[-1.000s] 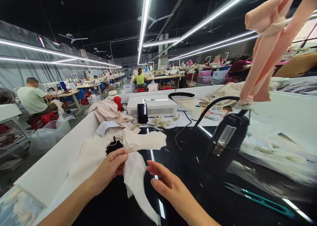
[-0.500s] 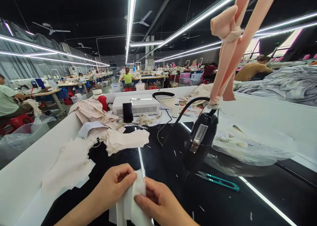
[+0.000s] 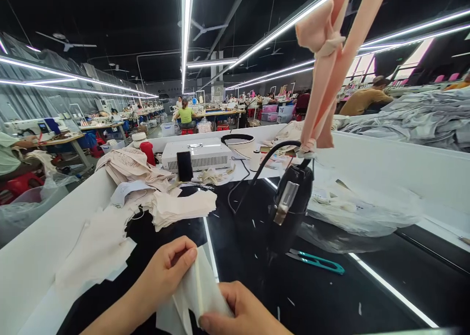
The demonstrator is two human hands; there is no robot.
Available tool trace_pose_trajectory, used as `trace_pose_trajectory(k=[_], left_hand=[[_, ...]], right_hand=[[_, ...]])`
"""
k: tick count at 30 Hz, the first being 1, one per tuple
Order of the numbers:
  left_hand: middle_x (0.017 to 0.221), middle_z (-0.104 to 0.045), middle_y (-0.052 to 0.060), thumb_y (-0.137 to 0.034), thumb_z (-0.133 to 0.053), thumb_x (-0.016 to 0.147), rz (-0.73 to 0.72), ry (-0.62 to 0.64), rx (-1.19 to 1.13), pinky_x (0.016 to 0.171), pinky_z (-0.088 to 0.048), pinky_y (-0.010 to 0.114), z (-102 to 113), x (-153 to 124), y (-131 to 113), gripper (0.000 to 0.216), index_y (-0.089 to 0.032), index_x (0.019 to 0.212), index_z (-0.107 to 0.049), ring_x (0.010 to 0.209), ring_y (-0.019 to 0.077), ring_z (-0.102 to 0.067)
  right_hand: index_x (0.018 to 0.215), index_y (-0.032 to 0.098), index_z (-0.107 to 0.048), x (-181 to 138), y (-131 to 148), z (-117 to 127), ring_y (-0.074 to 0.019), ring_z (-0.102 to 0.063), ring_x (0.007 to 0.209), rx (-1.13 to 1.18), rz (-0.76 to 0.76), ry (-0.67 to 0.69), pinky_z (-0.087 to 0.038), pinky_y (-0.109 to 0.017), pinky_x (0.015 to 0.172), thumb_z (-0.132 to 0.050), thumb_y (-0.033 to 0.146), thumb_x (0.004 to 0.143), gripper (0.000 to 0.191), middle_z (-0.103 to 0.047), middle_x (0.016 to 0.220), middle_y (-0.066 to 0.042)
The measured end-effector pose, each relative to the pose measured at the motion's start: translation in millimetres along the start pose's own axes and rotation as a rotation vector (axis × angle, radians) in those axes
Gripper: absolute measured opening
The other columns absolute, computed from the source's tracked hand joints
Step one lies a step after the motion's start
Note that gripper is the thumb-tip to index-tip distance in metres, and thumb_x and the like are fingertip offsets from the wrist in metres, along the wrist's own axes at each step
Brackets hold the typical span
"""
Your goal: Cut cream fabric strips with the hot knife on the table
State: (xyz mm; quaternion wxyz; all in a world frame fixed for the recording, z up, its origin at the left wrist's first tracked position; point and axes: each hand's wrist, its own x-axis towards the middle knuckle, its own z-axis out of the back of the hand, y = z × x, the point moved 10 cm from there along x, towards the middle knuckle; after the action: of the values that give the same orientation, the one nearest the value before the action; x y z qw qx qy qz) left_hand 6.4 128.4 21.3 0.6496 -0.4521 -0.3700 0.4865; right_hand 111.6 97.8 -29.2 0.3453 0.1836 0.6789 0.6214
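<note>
A pale, off-white fabric piece (image 3: 203, 286) with a cream strip along it is stretched between my two hands over the black tabletop. My left hand (image 3: 167, 271) pinches its upper end between thumb and fingers. Lower and to the right, my right hand (image 3: 238, 310) grips the same piece, thumb on top and fingers behind it. The fabric's lower part hangs toward the bottom edge of the view. To the right lie teal thread snips (image 3: 319, 262). Above them a black handheld tool (image 3: 292, 198) hangs from knotted pink fabric strips (image 3: 323, 75).
Stacked cream fabric pieces (image 3: 183, 206) lie ahead left, near a phone (image 3: 184, 166) leaning on a white box-shaped machine (image 3: 198, 154). A clear plastic bag (image 3: 367, 212) sits at right. White side walls (image 3: 389, 163) edge the table. Other people sit at work beyond.
My right hand has slid down the fabric, away from my left hand, so more of the piece and its strip shows flat between them. The view has shifted slightly right.
</note>
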Motion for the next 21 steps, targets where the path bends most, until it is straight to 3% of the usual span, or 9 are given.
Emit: trace_pose_trajectory(k=[4, 8, 12, 14, 16, 21], left_hand=[[0.071, -0.046, -0.004, -0.060, -0.052, 0.098, 0.011, 0.032, -0.021, 0.060, -0.034, 0.023, -9, 4, 5, 0.045, -0.018, 0.080, -0.056, 0.066, 0.0126, -0.039], [0.083, -0.062, -0.001, -0.041, -0.050, 0.101, -0.069, 0.079, 0.159, 0.072, -0.044, 0.026, -21, 15, 7, 0.029, -0.019, 0.089, -0.064, 0.077, 0.0159, -0.055], [0.110, -0.070, 0.004, -0.019, -0.048, 0.102, -0.327, -0.011, 0.519, 0.093, -0.050, 0.036, -29, 15, -8, 0.022, -0.021, 0.111, -0.068, 0.102, 0.0218, -0.064], [0.109, -0.070, 0.005, -0.014, -0.047, 0.103, -0.495, 0.014, 0.651, 0.091, -0.053, 0.036, -47, 4, -18, 0.022, -0.020, 0.113, -0.066, 0.100, 0.0216, -0.065], [0.110, -0.070, 0.005, -0.010, -0.049, 0.103, -0.636, 0.086, 0.732, 0.091, -0.056, 0.034, -69, -10, -23, 0.022, -0.018, 0.116, -0.064, 0.099, 0.0205, -0.066], [0.117, -0.070, 0.008, -0.006, -0.053, 0.100, -0.741, 0.166, 0.936, 0.096, -0.057, 0.038, -101, -29, -14, 0.024, -0.016, 0.120, -0.061, 0.106, 0.0229, -0.067]], right_hand=[[0.068, 0.019, -0.053, -14, 7, 1, -0.0080, -0.034, 0.054, -0.095, -0.058, 0.041, -0.025, -0.023, 0.051, -0.063, 0.028, 0.076, 0.016, -0.042, 0.060, 0.006], [0.071, 0.019, -0.051, -29, 3, 27, -0.0106, -0.036, 0.061, -0.370, -0.130, -0.106, -0.024, -0.024, 0.052, -0.065, 0.028, 0.082, 0.020, -0.044, 0.066, 0.005], [0.080, 0.021, -0.053, -48, 2, 61, -0.0137, -0.046, 0.066, -0.665, -0.118, -0.351, -0.027, -0.026, 0.059, -0.063, 0.023, 0.087, 0.013, -0.054, 0.071, 0.004], [0.092, 0.023, -0.058, -56, -4, 69, -0.0159, -0.053, 0.068, -0.712, -0.127, -0.392, -0.030, -0.027, 0.062, -0.062, 0.024, 0.089, 0.005, -0.059, 0.074, 0.004], [0.100, 0.026, -0.060, -64, -11, 70, -0.0175, -0.057, 0.070, -0.725, -0.138, -0.385, -0.033, -0.027, 0.064, -0.060, 0.027, 0.092, 0.009, -0.063, 0.076, 0.004], [0.102, 0.028, -0.061, -89, -14, 94, -0.0209, -0.064, 0.070, -0.737, -0.173, -0.449, -0.040, -0.030, 0.063, -0.053, 0.040, 0.094, 0.017, -0.068, 0.077, 0.002]])
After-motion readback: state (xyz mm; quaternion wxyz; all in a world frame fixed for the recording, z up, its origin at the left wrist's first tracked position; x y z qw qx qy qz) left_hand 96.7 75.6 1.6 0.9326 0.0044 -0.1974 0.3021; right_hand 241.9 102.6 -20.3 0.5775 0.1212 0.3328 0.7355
